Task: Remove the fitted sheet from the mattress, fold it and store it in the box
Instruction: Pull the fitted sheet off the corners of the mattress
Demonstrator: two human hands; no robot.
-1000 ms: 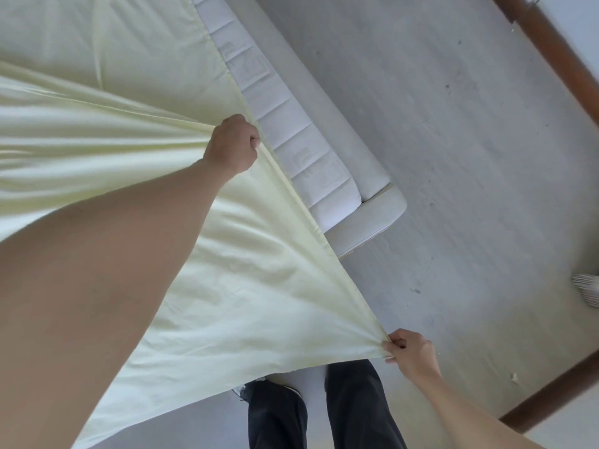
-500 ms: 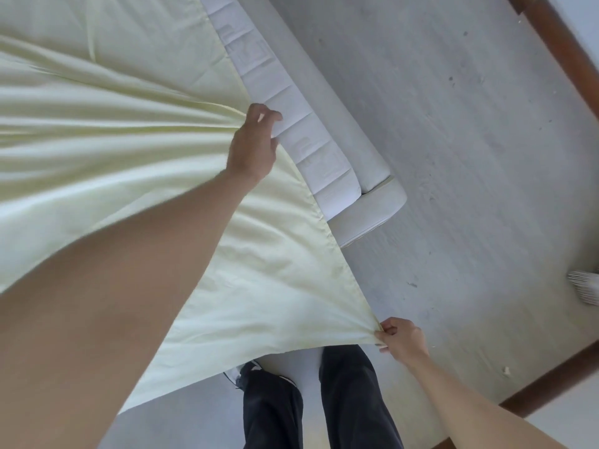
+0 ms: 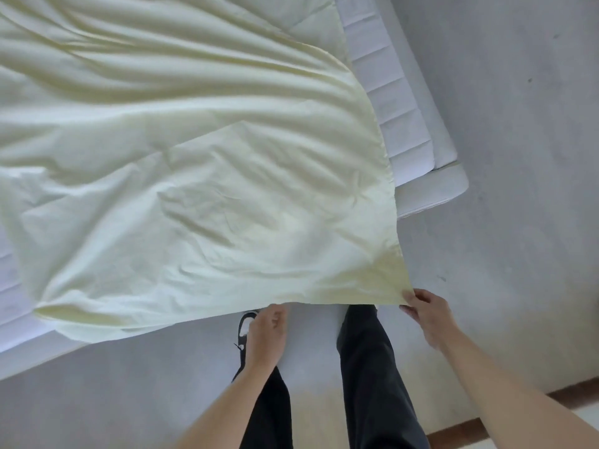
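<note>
Head view: the pale yellow fitted sheet (image 3: 201, 163) lies rumpled over the mattress (image 3: 392, 102), right hand (image 3: 428, 314) pinching its near corner, left hand (image 3: 267, 335) fingers loosely curled at the edge.

Both forearms are bare, no sleeves reaching into sight, and neither the left hand (image 3: 264, 335) nor the right hand (image 3: 429, 317) wears a glove, ring or watch. The legs are in loose dark trousers (image 3: 372, 377), black or charcoal. A black shoe (image 3: 244, 332) with pale patches and what may be a lace peeks out.
</note>
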